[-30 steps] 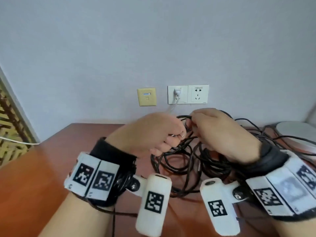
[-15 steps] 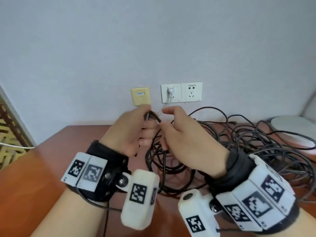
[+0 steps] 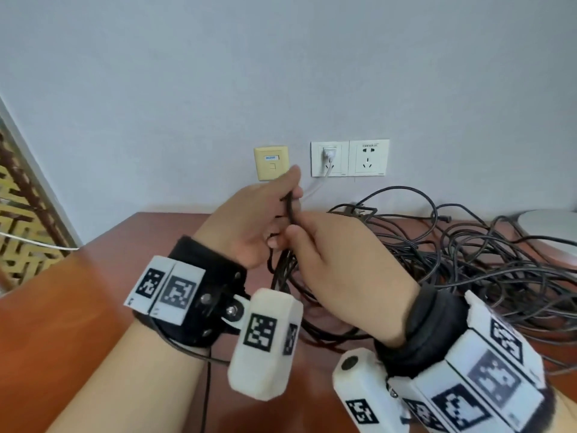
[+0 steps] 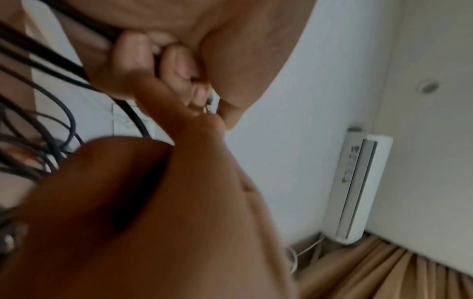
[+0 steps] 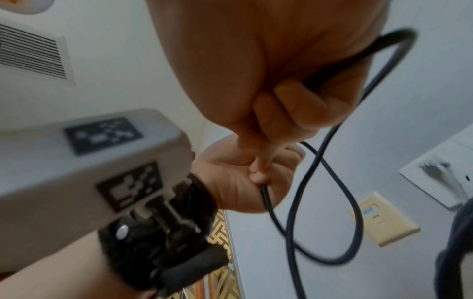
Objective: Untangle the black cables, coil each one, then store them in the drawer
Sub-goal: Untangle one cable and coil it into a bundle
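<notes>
A tangle of black cables [image 3: 462,264] sprawls over the brown table [image 3: 62,307] at the right. My left hand [image 3: 256,223] is raised above the table with its fingers curled round a black cable [image 3: 291,210], whose loops hang down between my hands. My right hand [image 3: 331,254] is close against the left and pinches the same black cable [image 5: 332,66] just below it. In the right wrist view the cable [image 5: 320,161] loops down past the left hand [image 5: 245,182]. The left wrist view shows curled fingers [image 4: 176,68] and dark strands [image 4: 51,60]. No drawer is in view.
On the wall behind are a yellow data socket [image 3: 271,163] and a white double power outlet [image 3: 349,157] with a white plug and cord. A round white object [image 3: 549,226] sits at the table's far right. A patterned screen [image 3: 22,214] stands at the left.
Both hands have risen and moved left with the cable, away from the tangle. The left hand now holds the strand higher, near the yellow socket.
</notes>
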Action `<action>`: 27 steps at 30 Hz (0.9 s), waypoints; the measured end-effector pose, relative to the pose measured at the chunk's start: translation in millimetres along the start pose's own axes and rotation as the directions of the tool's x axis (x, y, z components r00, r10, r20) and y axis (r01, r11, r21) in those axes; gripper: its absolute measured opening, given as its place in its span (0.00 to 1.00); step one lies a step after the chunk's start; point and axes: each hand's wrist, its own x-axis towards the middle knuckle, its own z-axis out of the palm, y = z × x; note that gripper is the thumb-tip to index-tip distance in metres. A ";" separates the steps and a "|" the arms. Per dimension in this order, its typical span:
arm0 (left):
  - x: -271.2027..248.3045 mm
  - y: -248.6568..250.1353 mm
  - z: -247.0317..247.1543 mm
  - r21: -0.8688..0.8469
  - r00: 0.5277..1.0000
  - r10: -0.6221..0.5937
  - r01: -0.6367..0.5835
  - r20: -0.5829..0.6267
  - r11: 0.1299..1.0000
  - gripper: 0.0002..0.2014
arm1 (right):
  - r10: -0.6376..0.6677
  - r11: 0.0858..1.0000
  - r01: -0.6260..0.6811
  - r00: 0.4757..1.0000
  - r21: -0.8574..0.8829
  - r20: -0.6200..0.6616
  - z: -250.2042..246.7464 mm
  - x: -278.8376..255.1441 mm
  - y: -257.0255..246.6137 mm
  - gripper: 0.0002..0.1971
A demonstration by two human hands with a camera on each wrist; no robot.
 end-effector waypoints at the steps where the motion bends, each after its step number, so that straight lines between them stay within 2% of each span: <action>1: 1.8 3.6 -5.3 -0.089 1.000 -0.016 0.018 0.016 0.996 0.18 | -0.054 0.999 0.054 0.999 -0.005 0.006 0.0 -2.0 -3.1 0.11; 4: 4.2 15.1 -23.7 -0.386 0.999 -0.008 0.025 0.048 0.922 0.24 | -0.155 0.978 0.169 0.982 -0.127 0.111 0.7 -6.3 -4.6 0.13; 7: 3.8 22.4 -38.7 -0.583 0.995 0.031 0.030 0.095 0.812 0.23 | -0.164 0.976 0.187 0.969 -0.112 0.185 2.6 -4.8 1.1 0.15; 8: 2.7 22.3 -40.6 -0.612 0.989 0.036 0.059 0.142 0.789 0.22 | -0.162 0.978 0.184 0.967 -0.095 0.198 4.0 -4.2 2.4 0.15; 9: 1.9 20.8 -41.2 -0.634 0.968 0.026 0.142 0.249 0.760 0.21 | -0.158 0.980 0.179 0.964 -0.083 0.213 5.9 -4.0 3.2 0.16; 10: 0.9 18.6 -40.2 -0.642 0.928 0.017 0.245 0.373 0.727 0.20 | -0.156 0.982 0.176 0.963 -0.072 0.221 7.7 -4.1 3.7 0.17; 11: -1.1 18.1 -39.1 -0.606 0.889 0.004 0.309 0.458 0.733 0.19 | -0.152 0.983 0.170 0.965 -0.067 0.212 8.6 -4.3 3.4 0.17; 13: 0.1 14.9 -41.0 -0.540 0.847 -0.026 0.363 0.532 0.759 0.21 | -0.138 0.987 0.146 0.984 -0.064 0.112 8.5 -4.1 3.4 0.18; 15: 4.8 8.6 -38.1 -0.510 0.796 -0.041 0.425 0.604 0.748 0.24 | -0.121 0.991 0.122 0.993 -0.056 0.010 6.3 -3.2 5.0 0.17; 18: 11.0 4.3 -34.6 -0.498 0.786 -0.080 0.463 0.613 0.734 0.29 | -0.128 0.982 0.136 0.990 -0.129 0.064 2.5 -2.4 5.8 0.16; 20: 11.2 5.1 -32.9 -0.460 0.809 -0.097 0.423 0.579 0.781 0.32 | -0.123 0.979 0.139 0.986 -0.152 0.111 -0.1 -1.6 7.6 0.18; 23: 8.8 7.2 -31.7 -0.413 0.818 -0.060 0.351 0.573 0.841 0.26 | -0.095 0.989 0.112 0.980 -0.093 0.173 -1.5 -1.0 9.8 0.20; 25: 10.8 9.0 -37.2 -0.434 0.799 -0.044 0.371 0.599 0.821 0.26 | -0.104 0.991 0.120 0.966 -0.057 0.236 0.3 -2.1 10.2 0.19; 27: 14.3 12.6 -52.3 -0.495 0.761 -0.005 0.427 0.648 0.757 0.30 | -0.136 0.986 0.158 0.940 -0.048 0.312 3.4 -4.1 8.8 0.20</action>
